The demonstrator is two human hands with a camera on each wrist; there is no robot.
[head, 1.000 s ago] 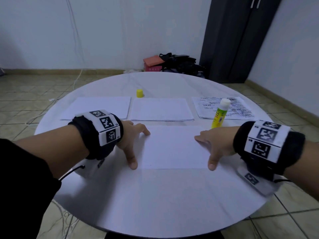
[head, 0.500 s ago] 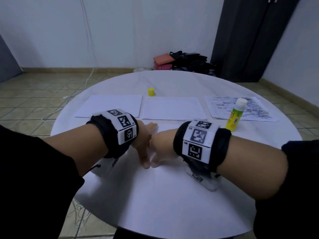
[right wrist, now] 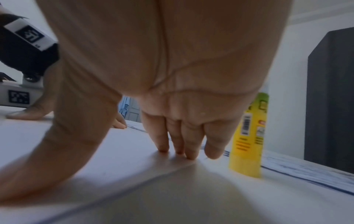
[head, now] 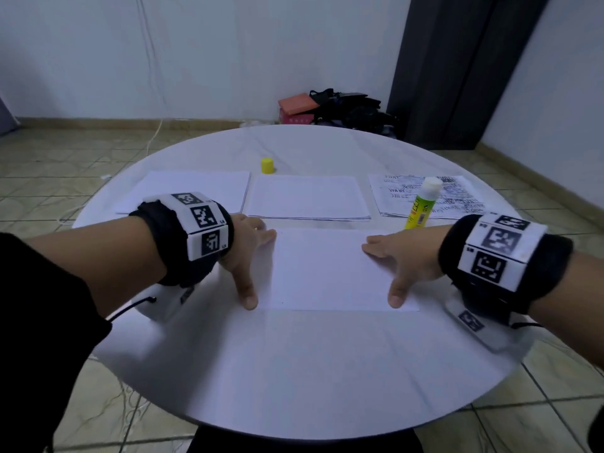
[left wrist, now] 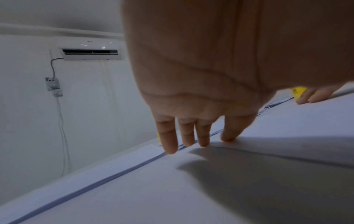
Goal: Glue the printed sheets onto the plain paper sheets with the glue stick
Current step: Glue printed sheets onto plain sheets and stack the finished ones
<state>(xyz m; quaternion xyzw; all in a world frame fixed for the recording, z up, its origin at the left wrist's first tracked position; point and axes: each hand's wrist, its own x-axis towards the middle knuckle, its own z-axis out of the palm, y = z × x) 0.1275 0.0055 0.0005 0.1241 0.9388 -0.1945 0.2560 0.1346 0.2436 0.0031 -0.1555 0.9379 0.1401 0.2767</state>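
A white sheet (head: 330,268) lies flat on the round white table (head: 294,371) in front of me. My left hand (head: 250,256) presses its left edge with straight fingers (left wrist: 228,133), thumb near the front corner. My right hand (head: 397,261) presses the right side, fingers (right wrist: 184,145) flat on the paper. The uncapped yellow glue stick (head: 421,204) (right wrist: 249,136) stands upright just behind my right hand. Its yellow cap (head: 267,165) sits at the back. A stack of printed sheets (head: 457,194) lies at the back right.
Two piles of plain white paper lie behind the pressed sheet, one at the back left (head: 186,191) and one in the middle (head: 307,197). On the floor beyond the table are bags and a box (head: 327,107) beside a dark cabinet (head: 457,70).
Half a second ago both hands met at the sheet's left side. My right hand has since slid across to the right edge, while the left hand stayed at the left edge.
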